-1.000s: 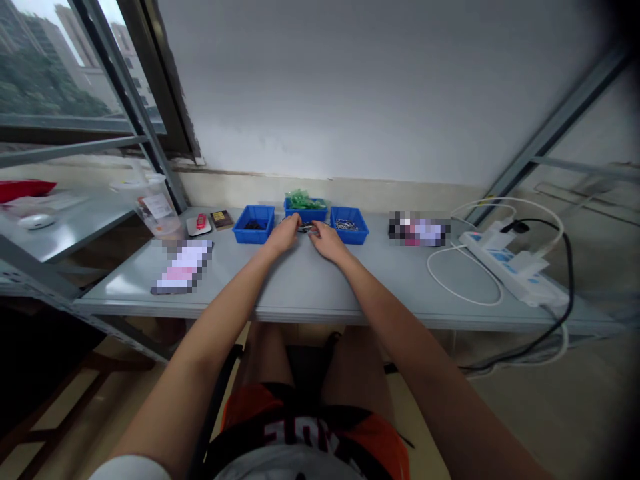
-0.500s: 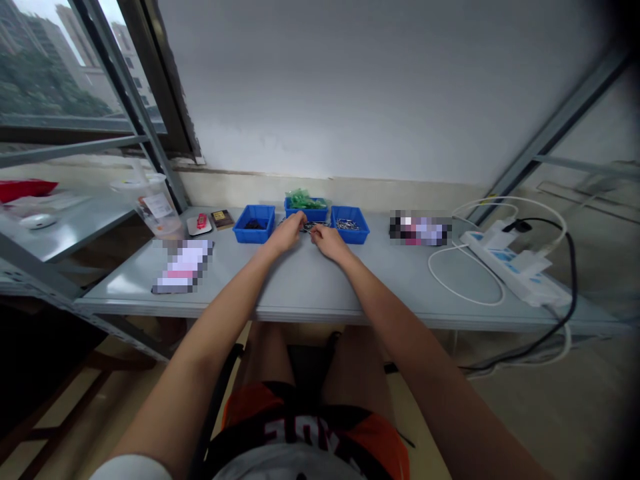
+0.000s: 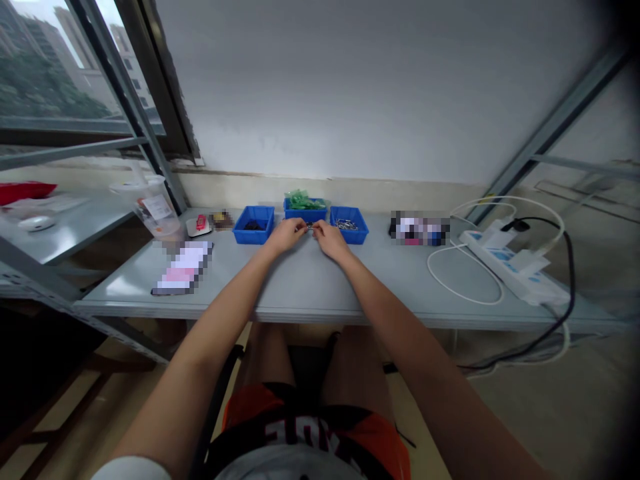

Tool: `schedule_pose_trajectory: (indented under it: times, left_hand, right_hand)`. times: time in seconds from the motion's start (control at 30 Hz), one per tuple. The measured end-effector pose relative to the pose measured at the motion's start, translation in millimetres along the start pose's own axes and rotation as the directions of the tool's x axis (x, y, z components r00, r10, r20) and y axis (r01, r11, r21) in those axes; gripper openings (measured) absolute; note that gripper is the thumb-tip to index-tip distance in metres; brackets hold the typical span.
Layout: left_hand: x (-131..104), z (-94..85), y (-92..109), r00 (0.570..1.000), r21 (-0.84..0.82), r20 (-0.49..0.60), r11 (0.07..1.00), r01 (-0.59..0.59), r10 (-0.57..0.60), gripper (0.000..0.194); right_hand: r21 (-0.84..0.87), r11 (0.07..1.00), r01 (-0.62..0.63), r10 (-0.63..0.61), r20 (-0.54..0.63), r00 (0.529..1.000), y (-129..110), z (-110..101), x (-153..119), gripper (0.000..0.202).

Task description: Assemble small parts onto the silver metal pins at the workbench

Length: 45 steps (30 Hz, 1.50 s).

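My left hand and my right hand meet almost fingertip to fingertip over the grey table. Both are pinched closed around something small and shiny between them, too small to name. Left of my hands is a blue bin with dark small parts. Behind them stands a blue bin holding green plastic pieces. To the right, another blue bin contains small silvery metal parts.
A blurred phone and a plastic cup stand at the left, near a small white dish. Another blurred item lies right of the bins. A power strip with looping cables occupies the right end.
My left fingertips have come down slightly, and both hands are now nearly level. The shiny pieces seen between and behind my hands earlier show less now.
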<state>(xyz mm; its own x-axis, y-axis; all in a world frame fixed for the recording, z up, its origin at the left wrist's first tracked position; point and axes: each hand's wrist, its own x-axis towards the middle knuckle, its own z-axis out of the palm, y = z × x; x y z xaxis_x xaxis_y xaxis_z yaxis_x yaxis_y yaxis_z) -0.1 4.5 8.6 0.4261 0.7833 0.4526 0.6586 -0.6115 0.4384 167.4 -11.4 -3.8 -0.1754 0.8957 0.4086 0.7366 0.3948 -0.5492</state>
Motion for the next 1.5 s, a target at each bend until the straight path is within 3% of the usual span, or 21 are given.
schedule_pose_trajectory:
  times: [0.37,0.63,0.77,0.93,1.13,1.33,1.5]
  left_hand:
    - [0.1,-1.5,-5.6,0.995,-0.004,-0.065,0.997,0.071,-0.071,0.018]
    - [2.7,-3.0,9.7,0.996,-0.234,-0.083,0.972,0.006,-0.026,0.016]
    - [2.4,-1.8,9.3,0.999,-0.291,-0.038,0.957,0.003,-0.014,0.015]
    - [2.7,-1.9,6.9,1.000,-0.287,-0.010,0.958,0.018,-0.022,0.015]
    - [2.2,-2.2,5.9,0.977,-0.228,-0.192,0.973,0.048,-0.093,0.012]
    - [1.1,-1.4,1.3,0.997,-0.124,-0.076,0.992,-0.025,0.015,0.014]
    - [1.9,-1.5,0.3,0.996,-0.096,-0.051,0.993,-0.072,0.067,0.017]
  right_hand:
    - [0.001,1.000,-0.028,0.028,-0.039,0.999,-2.9,-3.2,1.8,0.024]
    - [0.030,0.997,0.077,-0.079,0.096,0.992,-0.6,0.2,-1.6,0.022]
    - [0.059,0.995,0.078,-0.081,0.063,0.995,-2.7,-1.0,-1.8,0.022]
    - [0.033,0.998,0.052,-0.053,0.022,0.998,-2.1,-2.3,-0.5,0.020]
    - [0.048,0.999,0.023,-0.021,-0.040,0.999,-2.4,-4.6,1.4,0.021]
    - [0.101,0.994,0.046,-0.034,-0.114,0.993,-6.4,-6.8,2.0,0.021]
    - [0.111,0.992,0.064,-0.057,-0.065,0.996,-5.6,-5.6,1.4,0.021]
